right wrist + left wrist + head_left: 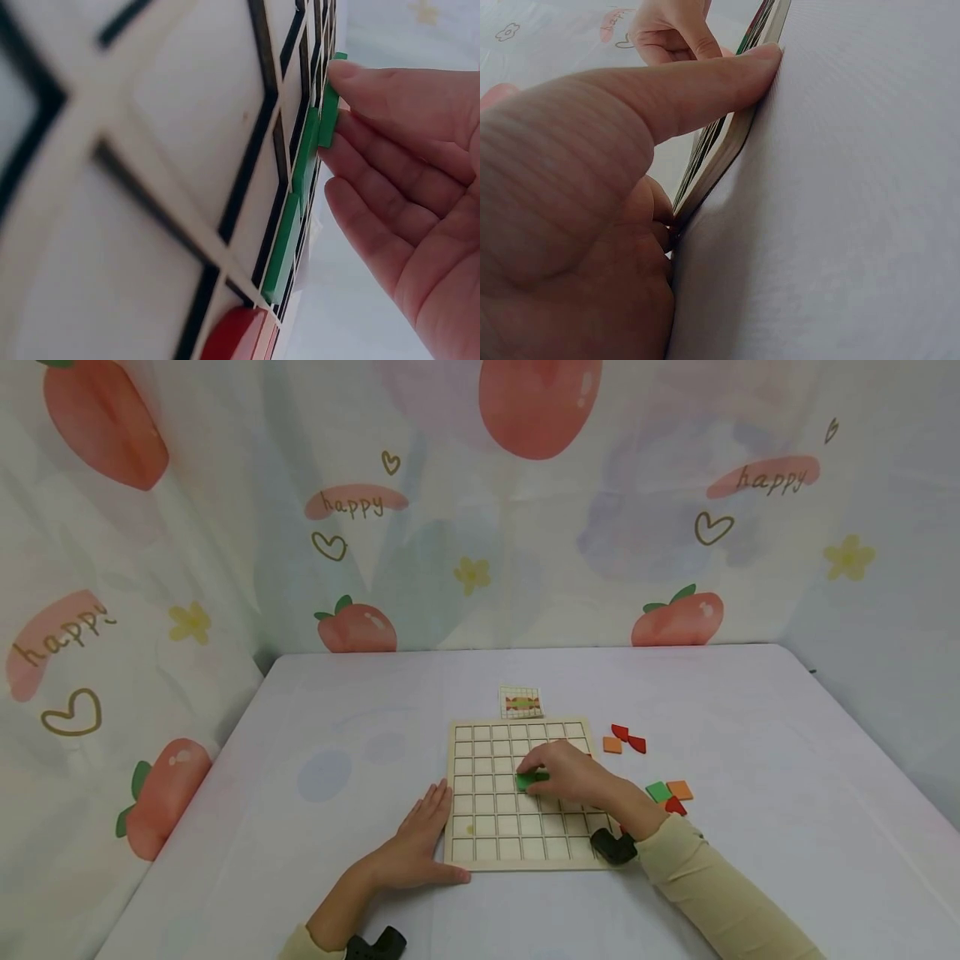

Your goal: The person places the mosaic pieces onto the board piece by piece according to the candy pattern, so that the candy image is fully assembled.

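A wooden grid board point(525, 865) lies on the table. Over its middle, my right hand point(570, 774) pinches a green tile point(328, 116) between thumb and fingers, close to the grid surface. Two more green tiles point(283, 244) sit in a row beside it in the right wrist view, followed by a red piece point(234, 334). My left hand point(408, 852) lies with straight fingers along the board's left side, its thumb point(727, 82) touching the near left corner. From the head, the right hand covers part of the row.
Behind the board lies a small pattern card point(522, 702). To the right are loose red pieces point(637, 744), an orange tile point(612, 745), and a cluster with a green tile point(658, 792) and another orange tile point(679, 790). A printed curtain point(525, 543) hangs behind the table.
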Available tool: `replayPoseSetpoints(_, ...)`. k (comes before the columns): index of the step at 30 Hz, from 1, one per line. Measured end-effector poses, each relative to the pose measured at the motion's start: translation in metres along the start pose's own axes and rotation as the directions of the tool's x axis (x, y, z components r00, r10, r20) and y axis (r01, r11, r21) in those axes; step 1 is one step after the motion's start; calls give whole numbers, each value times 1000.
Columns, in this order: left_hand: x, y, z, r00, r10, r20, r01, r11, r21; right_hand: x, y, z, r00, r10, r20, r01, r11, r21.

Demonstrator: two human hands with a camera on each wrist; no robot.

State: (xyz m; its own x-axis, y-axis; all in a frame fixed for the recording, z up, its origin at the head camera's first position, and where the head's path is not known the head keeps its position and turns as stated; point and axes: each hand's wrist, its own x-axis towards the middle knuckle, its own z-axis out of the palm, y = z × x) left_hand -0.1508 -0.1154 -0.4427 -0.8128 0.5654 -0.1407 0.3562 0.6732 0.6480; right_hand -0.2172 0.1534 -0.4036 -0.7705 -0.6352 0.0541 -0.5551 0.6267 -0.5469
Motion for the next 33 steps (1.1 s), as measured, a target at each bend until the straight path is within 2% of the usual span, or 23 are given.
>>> replayPoseSetpoints(13, -1, 2, -1, 1000, -5, -2, 5, 1000, -1, 0, 0, 0, 1000, -4, 0, 4, 999, -34)
replayPoseSetpoints(23, 0, 1, 1, 1000, 2, 1, -2, 1000, -3, -3, 3, 0, 997, 74, 9, -74, 997, -3)
replayPoseSetpoints(33, 0, -1, 1, 1000, 14, -2, -14, 1000, 0, -6, 6, -2, 1000, 13, -18, -14, 999, -39)
